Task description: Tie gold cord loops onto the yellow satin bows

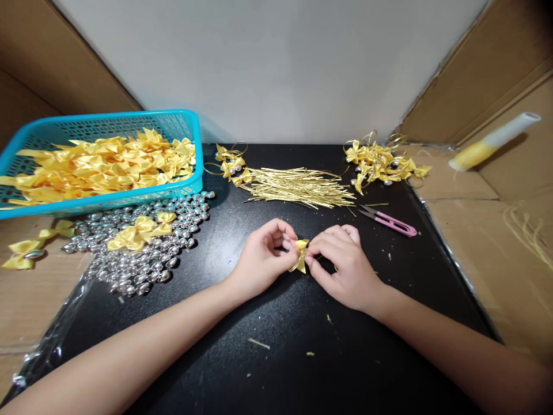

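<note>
A small yellow ribbon bow [301, 264] is pinched between my two hands over the middle of the black table. My left hand [268, 251] grips it from the left with thumb and fingers. From the other side, my right hand [341, 262] closes thumb and fingertips at the bow's right edge. A thin bit of gold cord seems to show by the right fingers, but they largely cover it. Beyond the hands lies a pile of cut gold cords [302, 187]. Pink thread snips [393, 223] rest to the right of that pile.
A blue basket [199, 150] full of yellow bows stands at the left. Silver beads [133, 271] spread before it, with loose bows [133, 233] on top. Finished-looking bows with cord loops [380, 161] lie back right; a yellow-white tube [492, 143] is farther right.
</note>
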Tool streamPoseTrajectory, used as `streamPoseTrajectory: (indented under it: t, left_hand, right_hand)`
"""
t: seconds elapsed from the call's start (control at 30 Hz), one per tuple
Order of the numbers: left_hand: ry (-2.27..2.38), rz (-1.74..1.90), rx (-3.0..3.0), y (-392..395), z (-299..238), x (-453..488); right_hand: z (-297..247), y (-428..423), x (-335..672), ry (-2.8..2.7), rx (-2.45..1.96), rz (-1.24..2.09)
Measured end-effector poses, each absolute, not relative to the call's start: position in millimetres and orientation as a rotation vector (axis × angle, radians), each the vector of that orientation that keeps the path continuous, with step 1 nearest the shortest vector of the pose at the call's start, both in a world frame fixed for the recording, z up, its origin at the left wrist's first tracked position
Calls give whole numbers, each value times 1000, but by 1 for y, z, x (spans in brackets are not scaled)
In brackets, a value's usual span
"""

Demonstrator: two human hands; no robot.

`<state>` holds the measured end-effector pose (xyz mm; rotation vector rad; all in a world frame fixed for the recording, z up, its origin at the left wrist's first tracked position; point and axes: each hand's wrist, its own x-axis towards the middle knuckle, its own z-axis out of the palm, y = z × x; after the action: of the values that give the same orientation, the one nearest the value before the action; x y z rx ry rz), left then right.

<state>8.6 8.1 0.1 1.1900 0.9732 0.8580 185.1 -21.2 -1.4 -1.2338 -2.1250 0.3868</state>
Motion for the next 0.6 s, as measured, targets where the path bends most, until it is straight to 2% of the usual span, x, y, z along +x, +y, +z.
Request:
streamPoseTrajectory:
  t: [0.6]
  left_hand:
    - [957, 839, 1541, 8, 1, 5]
  right_hand:
    - [-3, -20, 186, -2125, -1282, 425]
